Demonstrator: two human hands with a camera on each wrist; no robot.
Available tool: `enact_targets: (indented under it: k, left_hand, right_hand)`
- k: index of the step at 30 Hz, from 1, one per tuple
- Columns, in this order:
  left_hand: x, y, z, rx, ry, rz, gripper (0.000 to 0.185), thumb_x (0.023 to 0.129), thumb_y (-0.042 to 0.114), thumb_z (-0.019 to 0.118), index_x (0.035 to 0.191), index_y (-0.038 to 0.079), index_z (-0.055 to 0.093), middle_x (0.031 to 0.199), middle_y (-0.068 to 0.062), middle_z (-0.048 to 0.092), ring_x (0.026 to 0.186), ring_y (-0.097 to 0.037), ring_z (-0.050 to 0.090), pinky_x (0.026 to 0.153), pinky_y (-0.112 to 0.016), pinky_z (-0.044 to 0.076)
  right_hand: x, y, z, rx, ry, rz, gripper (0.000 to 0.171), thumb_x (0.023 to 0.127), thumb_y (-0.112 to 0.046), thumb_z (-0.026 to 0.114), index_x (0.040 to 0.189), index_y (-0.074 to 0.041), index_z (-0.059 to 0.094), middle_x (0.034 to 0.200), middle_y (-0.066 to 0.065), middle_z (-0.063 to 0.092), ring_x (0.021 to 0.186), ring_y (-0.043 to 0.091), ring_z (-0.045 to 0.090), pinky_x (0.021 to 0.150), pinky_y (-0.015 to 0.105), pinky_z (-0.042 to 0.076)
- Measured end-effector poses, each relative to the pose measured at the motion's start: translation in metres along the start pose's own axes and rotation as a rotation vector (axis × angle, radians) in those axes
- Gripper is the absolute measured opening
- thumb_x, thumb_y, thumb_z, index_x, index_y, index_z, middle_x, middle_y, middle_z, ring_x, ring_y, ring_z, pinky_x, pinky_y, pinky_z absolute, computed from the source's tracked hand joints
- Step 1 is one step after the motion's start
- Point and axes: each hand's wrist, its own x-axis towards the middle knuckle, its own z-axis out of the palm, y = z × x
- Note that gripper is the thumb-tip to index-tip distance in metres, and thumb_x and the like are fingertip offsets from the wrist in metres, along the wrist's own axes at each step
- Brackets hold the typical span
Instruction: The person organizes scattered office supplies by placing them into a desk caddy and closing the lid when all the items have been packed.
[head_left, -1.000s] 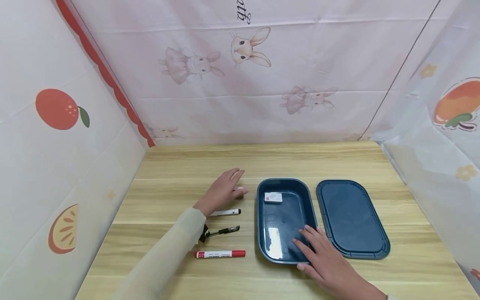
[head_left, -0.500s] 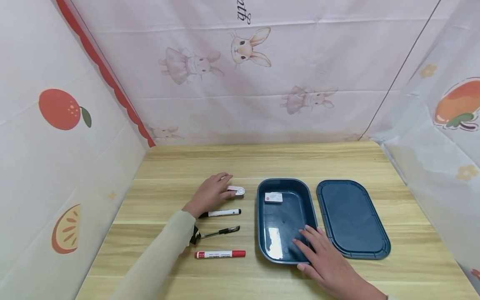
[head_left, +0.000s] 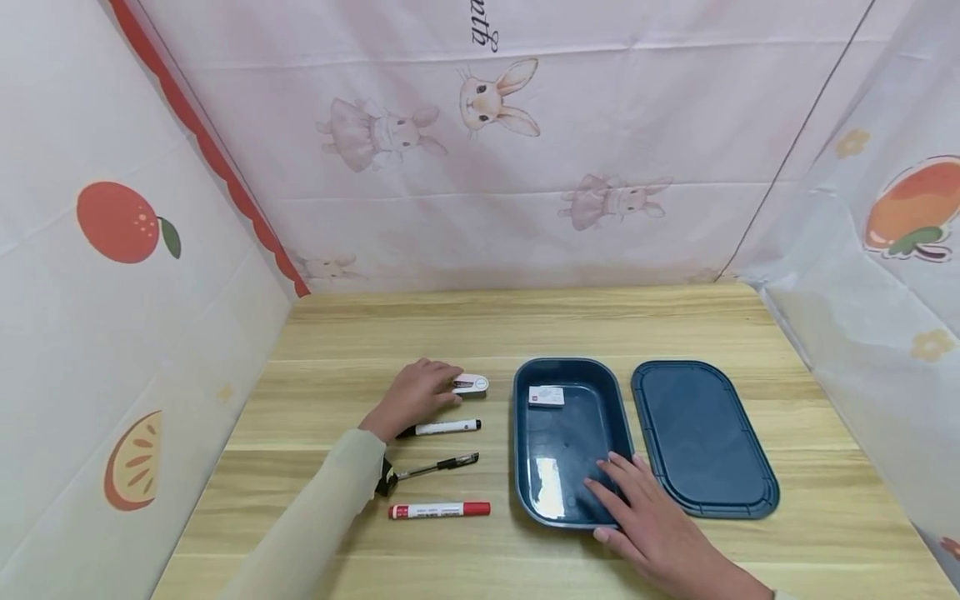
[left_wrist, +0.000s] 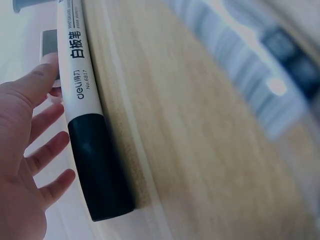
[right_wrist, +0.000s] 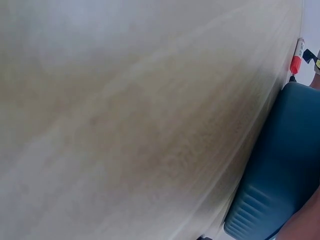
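My left hand (head_left: 415, 396) has its thumb and fingertips at the left end of a small white stapler (head_left: 472, 383), pinching it on the table. In the left wrist view a black-capped whiteboard marker (left_wrist: 80, 90) lies in front of that hand, partly covering the stapler. My right hand (head_left: 641, 521) rests over the near right corner of a dark blue box (head_left: 519, 442), fingers extended inside and thumb at the front rim. Inside the box, near its far left corner, lies a small white box (head_left: 546, 396).
A black pen (head_left: 442, 464) and a red marker (head_left: 438, 510) lie left of the blue box. Its blue lid (head_left: 705, 433) lies flat to the right. Printed cloth walls (head_left: 465, 233) stand around the wooden table (head_left: 600, 321).
My left hand has drawn back leftward from over the stapler, uncovering its right end, and its fingers have closed in at the left end. My right hand stays at the box corner.
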Motion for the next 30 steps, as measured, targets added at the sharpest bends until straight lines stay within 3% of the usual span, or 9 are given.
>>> enact_targets:
  k: [7, 15, 23, 30]
  left_hand:
    - [-0.001, 0.001, 0.001, -0.037, -0.001, -0.050, 0.053, 0.091, 0.044, 0.073, 0.138, 0.022, 0.062, 0.137, 0.002, 0.064, 0.121, -0.020, 0.057, 0.104, -0.043, 0.047]
    - [-0.001, 0.002, 0.000, -0.058, 0.024, -0.050, 0.049, 0.090, 0.040, 0.076, 0.133, 0.019, 0.065, 0.131, 0.001, 0.067, 0.111, -0.017, 0.057, 0.095, -0.042, 0.051]
    - [-0.002, 0.000, -0.002, -0.082, 0.043, -0.085, 0.046, 0.091, 0.041, 0.075, 0.131, 0.021, 0.066, 0.130, 0.001, 0.067, 0.114, -0.018, 0.057, 0.098, -0.043, 0.050]
    - [-0.003, 0.007, -0.012, -0.155, 0.062, -0.117, 0.046, 0.093, 0.043, 0.071, 0.134, 0.022, 0.063, 0.135, 0.002, 0.063, 0.126, -0.020, 0.054, 0.104, -0.049, 0.047]
  right_hand:
    - [0.001, -0.001, -0.001, -0.002, -0.012, -0.001, 0.051, 0.100, -0.045, 0.059, 0.144, -0.020, 0.055, 0.153, 0.009, 0.047, 0.146, 0.028, 0.033, 0.126, 0.032, -0.004]
    - [0.001, -0.002, -0.001, -0.010, -0.008, 0.009, 0.051, 0.100, -0.046, 0.058, 0.144, -0.021, 0.055, 0.153, 0.008, 0.047, 0.147, 0.027, 0.032, 0.126, 0.032, -0.004]
    - [0.002, -0.002, 0.000, 0.008, 0.004, 0.011, 0.050, 0.100, -0.044, 0.059, 0.142, -0.019, 0.057, 0.151, 0.009, 0.049, 0.146, 0.028, 0.034, 0.126, 0.031, -0.005]
    - [0.001, -0.002, 0.000, 0.005, -0.018, 0.033, 0.050, 0.100, -0.047, 0.057, 0.144, -0.022, 0.055, 0.153, 0.007, 0.047, 0.147, 0.026, 0.032, 0.126, 0.032, -0.005]
